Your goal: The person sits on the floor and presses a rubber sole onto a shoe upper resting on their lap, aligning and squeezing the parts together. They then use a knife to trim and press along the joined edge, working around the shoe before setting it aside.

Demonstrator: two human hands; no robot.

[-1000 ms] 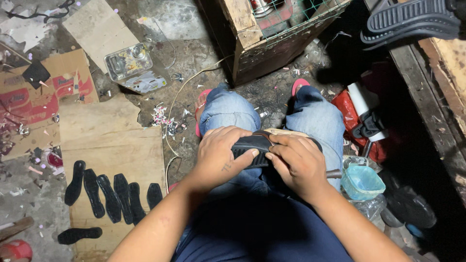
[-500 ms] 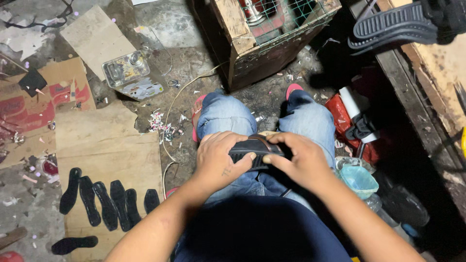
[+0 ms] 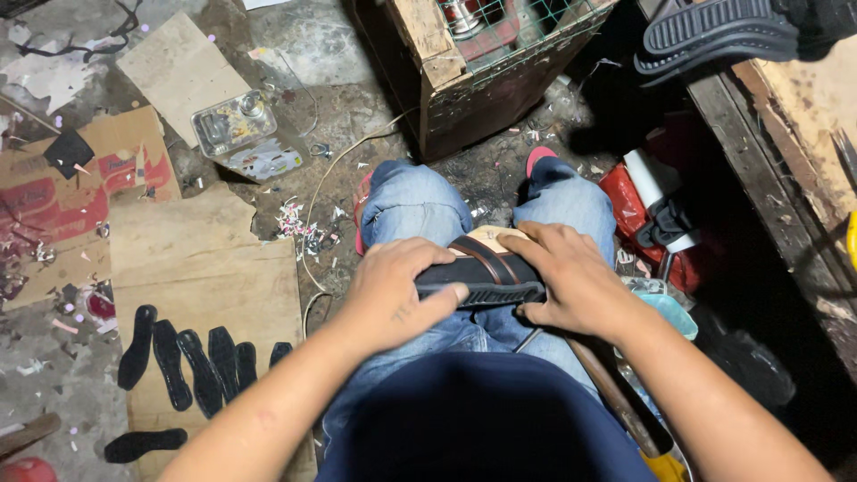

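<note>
I sit with a sandal (image 3: 486, 272) across my lap, over blue jeans. It has a black ribbed sole, a tan insole and dark brown straps. My left hand (image 3: 393, 295) clasps its left end, thumb pressed along the sole's edge. My right hand (image 3: 567, 277) grips the right end, fingers spread over the strap and insole. Both hands press the sandal down on my thighs.
Several black sole cut-outs (image 3: 192, 361) lie on cardboard (image 3: 210, 277) at the left. A metal can (image 3: 237, 129) lies on the dirty floor beyond. A wooden crate with wire mesh (image 3: 473, 62) stands ahead, a bench with a black shoe sole (image 3: 714, 36) at the right, a blue cup (image 3: 669, 312) by my right knee.
The sandal has turned in my hands, so its tan insole and straps now show. Both hands have kept their hold, and my view has shifted slightly.
</note>
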